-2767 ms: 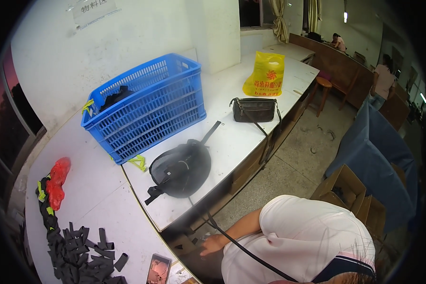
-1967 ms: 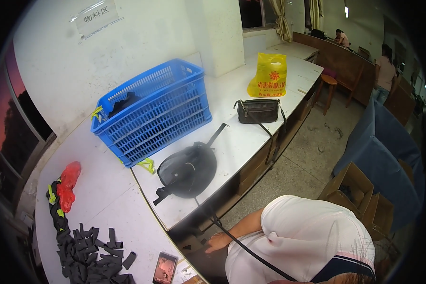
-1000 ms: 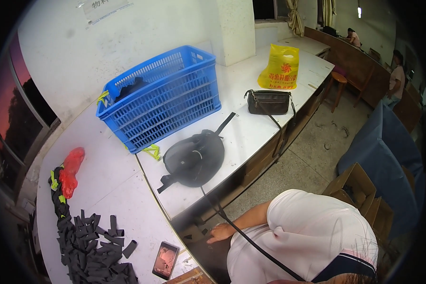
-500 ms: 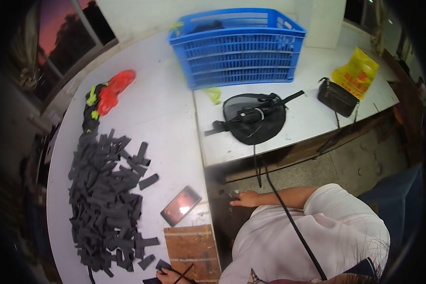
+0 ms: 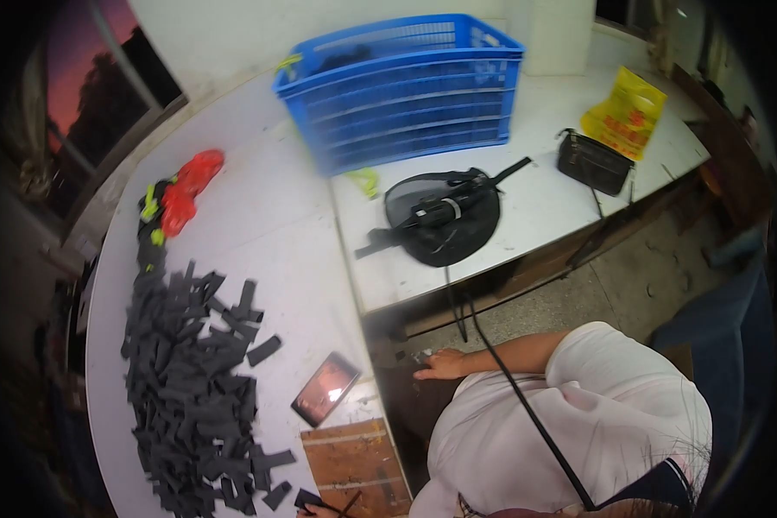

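At the bottom edge, mostly cut off, my left hand (image 5: 313,511) has its fingers closed on a black fabric strip (image 5: 306,498). A thin dark rod-like thing (image 5: 350,502) crosses beside it; its kind cannot be made out. My right hand (image 5: 443,364) reaches over a dark area beside the table edge, fingers apart, with nothing visible in it. Small pale bits (image 5: 419,355) lie close to its fingertips. Left of my left hand spreads a big heap of black fabric strips (image 5: 194,380) on the white table. A phone (image 5: 326,388) lies between the heap and my right hand.
A brown board (image 5: 354,462) is set at the table's near edge. Farther off are a blue plastic crate (image 5: 406,112), a round black mesh item (image 5: 449,220), a dark pouch (image 5: 594,164), a yellow bag (image 5: 628,116) and a red plastic bag (image 5: 190,190). A black cord (image 5: 514,371) crosses my front.
The view has shifted, so the table things sit farther left. My left hand is lower and more cut off by the bottom edge. My right hand stays over the dark area.
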A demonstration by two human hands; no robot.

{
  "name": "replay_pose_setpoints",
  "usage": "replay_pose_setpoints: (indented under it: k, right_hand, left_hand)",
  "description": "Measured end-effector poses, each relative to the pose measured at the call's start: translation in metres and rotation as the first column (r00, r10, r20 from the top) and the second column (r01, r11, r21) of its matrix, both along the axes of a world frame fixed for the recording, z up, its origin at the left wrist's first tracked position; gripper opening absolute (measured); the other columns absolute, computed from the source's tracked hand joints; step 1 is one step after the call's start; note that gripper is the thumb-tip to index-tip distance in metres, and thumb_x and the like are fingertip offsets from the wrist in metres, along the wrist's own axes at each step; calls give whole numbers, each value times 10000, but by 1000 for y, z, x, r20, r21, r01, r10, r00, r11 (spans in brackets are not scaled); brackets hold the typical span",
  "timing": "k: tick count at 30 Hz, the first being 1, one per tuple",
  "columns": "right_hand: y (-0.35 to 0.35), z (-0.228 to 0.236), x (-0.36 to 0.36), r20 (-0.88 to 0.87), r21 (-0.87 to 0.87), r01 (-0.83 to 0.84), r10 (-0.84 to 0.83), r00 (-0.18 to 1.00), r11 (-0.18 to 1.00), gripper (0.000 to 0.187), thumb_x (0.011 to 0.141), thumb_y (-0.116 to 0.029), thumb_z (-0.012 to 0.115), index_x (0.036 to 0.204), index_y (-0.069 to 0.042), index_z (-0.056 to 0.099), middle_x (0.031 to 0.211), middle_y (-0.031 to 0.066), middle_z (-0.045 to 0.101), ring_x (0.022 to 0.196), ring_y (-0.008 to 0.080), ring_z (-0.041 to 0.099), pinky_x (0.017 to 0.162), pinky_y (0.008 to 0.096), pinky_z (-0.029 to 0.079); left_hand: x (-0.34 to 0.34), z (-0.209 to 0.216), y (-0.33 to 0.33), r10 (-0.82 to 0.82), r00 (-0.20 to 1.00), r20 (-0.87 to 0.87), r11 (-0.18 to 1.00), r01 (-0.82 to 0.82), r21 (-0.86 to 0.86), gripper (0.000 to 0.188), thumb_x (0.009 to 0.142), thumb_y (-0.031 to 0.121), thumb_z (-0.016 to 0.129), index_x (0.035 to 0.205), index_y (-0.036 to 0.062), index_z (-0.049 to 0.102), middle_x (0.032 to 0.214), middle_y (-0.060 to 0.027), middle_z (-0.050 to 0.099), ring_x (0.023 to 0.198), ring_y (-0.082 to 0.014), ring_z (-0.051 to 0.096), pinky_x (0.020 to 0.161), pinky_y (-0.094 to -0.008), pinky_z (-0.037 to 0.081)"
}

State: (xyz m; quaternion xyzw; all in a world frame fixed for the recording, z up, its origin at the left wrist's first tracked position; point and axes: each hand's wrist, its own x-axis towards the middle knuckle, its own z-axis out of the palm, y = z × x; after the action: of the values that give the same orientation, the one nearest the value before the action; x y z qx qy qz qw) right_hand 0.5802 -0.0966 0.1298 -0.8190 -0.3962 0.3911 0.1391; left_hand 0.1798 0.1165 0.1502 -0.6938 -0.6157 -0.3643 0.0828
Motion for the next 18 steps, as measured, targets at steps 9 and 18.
replay_pose_setpoints:
  k: [9, 18]
  right_hand:
    - [-6, -1, -2, -27, 128, 79, -77, 997, 989, 755, 834, -653, 367, 947, 48, 623, 933, 260, 616, 939, 393, 589, 827, 468, 455]
    - [-7, 2, -2, -42, 126, 90, -85, 995, 988, 761, 844, -652, 347, 904, 49, 638, 924, 258, 618, 940, 394, 587, 847, 462, 445]
  left_hand:
    - [12, 15, -4, -20, 999, -49, 999, 19, -26, 278, 724, 230, 635, 749, -44, 598, 689, -217, 589, 618, -373, 559, 584, -434, 455]
    - [9, 12, -3, -24, 997, -70, 1000, 23, -17, 276, 720, 229, 635, 735, -44, 595, 671, -210, 586, 590, -366, 555, 566, -431, 453]
